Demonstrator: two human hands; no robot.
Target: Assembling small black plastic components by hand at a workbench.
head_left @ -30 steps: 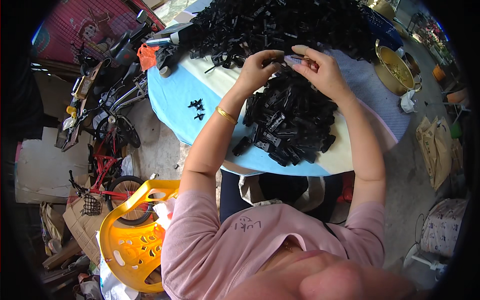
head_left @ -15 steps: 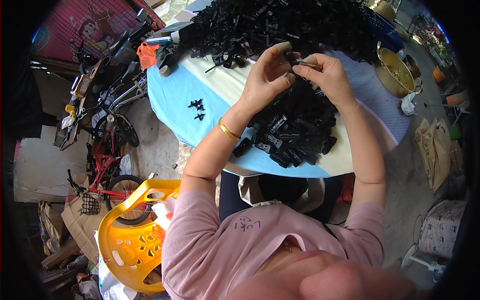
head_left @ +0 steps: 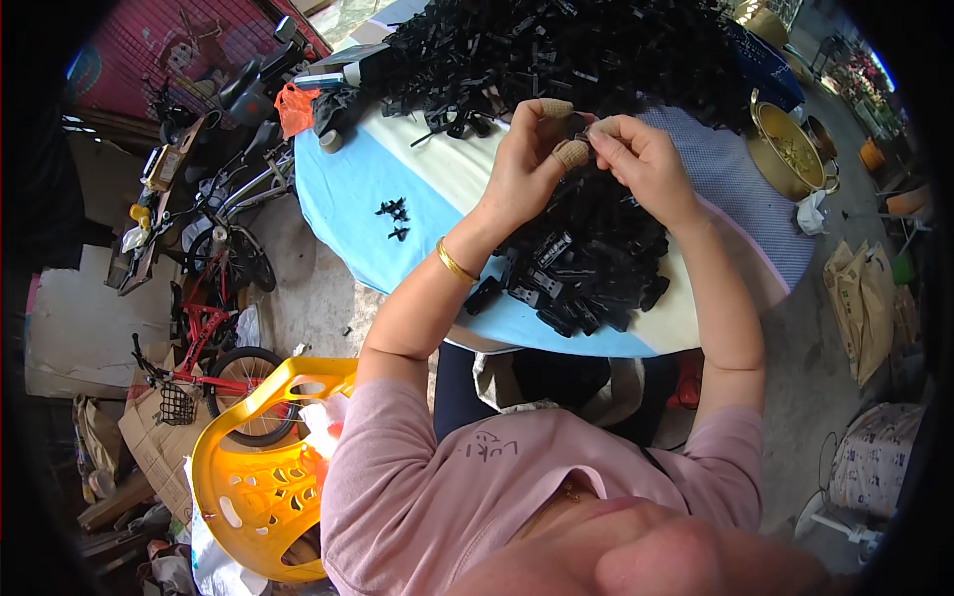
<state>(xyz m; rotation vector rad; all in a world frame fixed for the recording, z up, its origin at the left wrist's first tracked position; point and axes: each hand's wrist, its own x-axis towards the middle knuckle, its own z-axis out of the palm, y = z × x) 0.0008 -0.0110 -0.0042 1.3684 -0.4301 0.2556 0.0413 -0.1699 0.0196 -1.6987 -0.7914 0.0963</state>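
My left hand (head_left: 522,169) and my right hand (head_left: 648,167) meet above the table. Beige covers wrap the thumb and forefinger of the left one, which curl around a small dark piece (head_left: 578,127) mostly hidden by the fingers. The right thumb and forefinger are pinched together against that piece's near side; what they hold is too small to make out. Under both hands lies a heap of black plastic parts (head_left: 576,278), some elongated and clip-like. A few small black pieces (head_left: 396,211) rest apart on the blue cloth to the left.
A much larger mound of black parts (head_left: 556,55) covers the table's far side. The striped tablecloth (head_left: 348,223) reaches the round edge. A gold-coloured pot (head_left: 780,149) stands at right, an orange bag (head_left: 295,109) at far left. A yellow chair (head_left: 224,477) and red bicycle (head_left: 204,323) are left.
The right hand has turned slightly and its fingers have drawn in closer to the left fingertips. My left fingers have shifted a little, their covers now showing more plainly. The heaps look the same.
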